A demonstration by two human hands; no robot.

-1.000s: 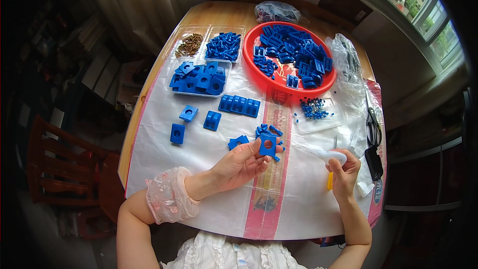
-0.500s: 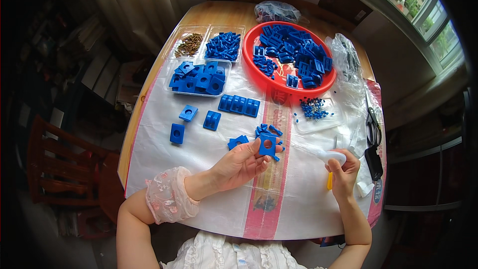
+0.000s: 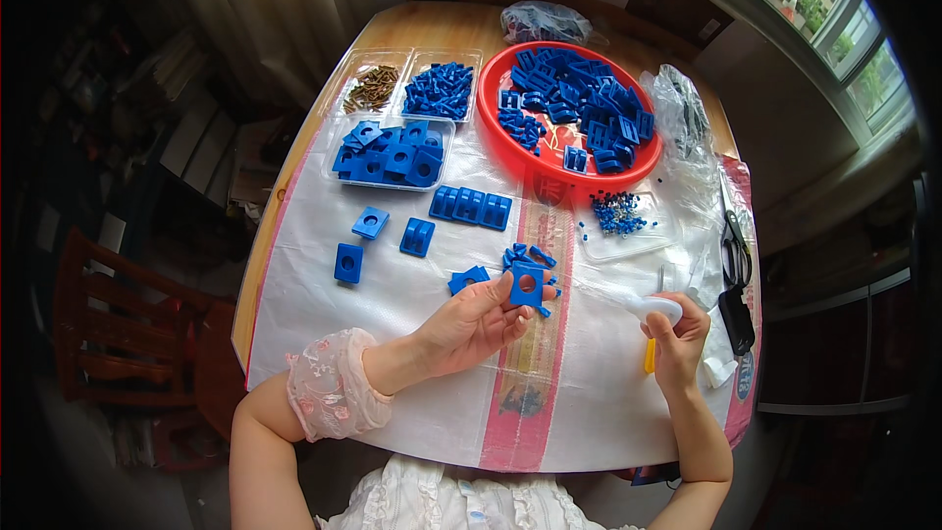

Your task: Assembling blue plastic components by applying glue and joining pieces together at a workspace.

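My left hand [image 3: 466, 332] pinches a blue square plastic plate with a round hole [image 3: 522, 299] between thumb and fingers, above the table's front middle. Just behind it lie small loose blue parts [image 3: 530, 255], partly hidden by the plate, and another blue holed plate [image 3: 469, 280]. In my right hand [image 3: 679, 345] is a white, smooth, rounded object with a narrow end toward the left [image 3: 657, 308]; its exact kind is unclear. A yellow piece [image 3: 650, 357] shows beside that hand's palm; whether it is held cannot be made out.
A red basin [image 3: 496, 142] of blue parts stands far back. Clear trays hold blue plates [image 3: 397, 159], small blue pieces [image 3: 440, 90], brass-coloured screws [image 3: 373, 88] and tiny blue-and-white bits [image 3: 618, 214]. Blue blocks [image 3: 471, 208] sit mid-table. Black-handled scissors [image 3: 736, 250] lie right.
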